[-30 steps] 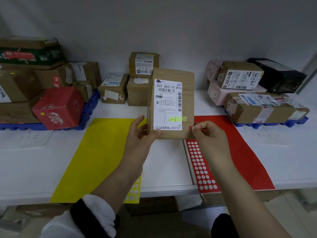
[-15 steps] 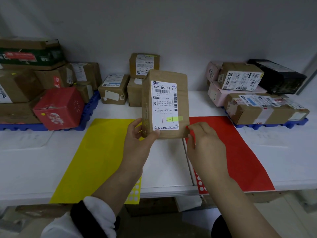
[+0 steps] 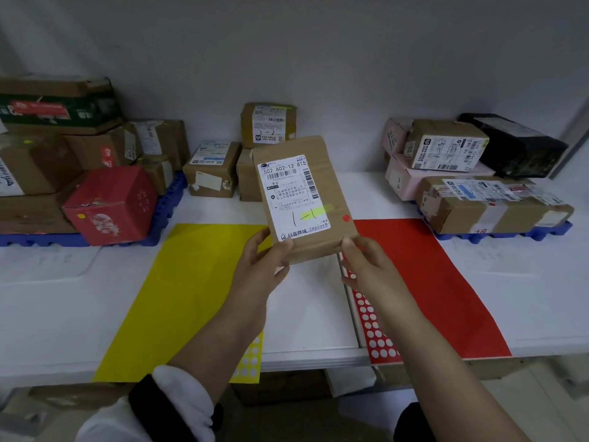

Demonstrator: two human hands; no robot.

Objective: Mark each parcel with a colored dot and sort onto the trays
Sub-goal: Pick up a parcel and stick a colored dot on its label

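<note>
With the fingers of the left hand [image 3: 261, 263] and right hand [image 3: 366, 269] gripping its near corners, the parcel [image 3: 306, 199] bears a red dot [image 3: 346, 218], so sorting onto the right tray [image 3: 541, 232] likely comes next.

One head-worn wide-angle view looks forward and down from the near edge of the table [image 3: 47, 314] toward the wall [image 3: 318, 59], close over the left hand [image 3: 258, 269] and right hand [image 3: 369, 272].
</note>
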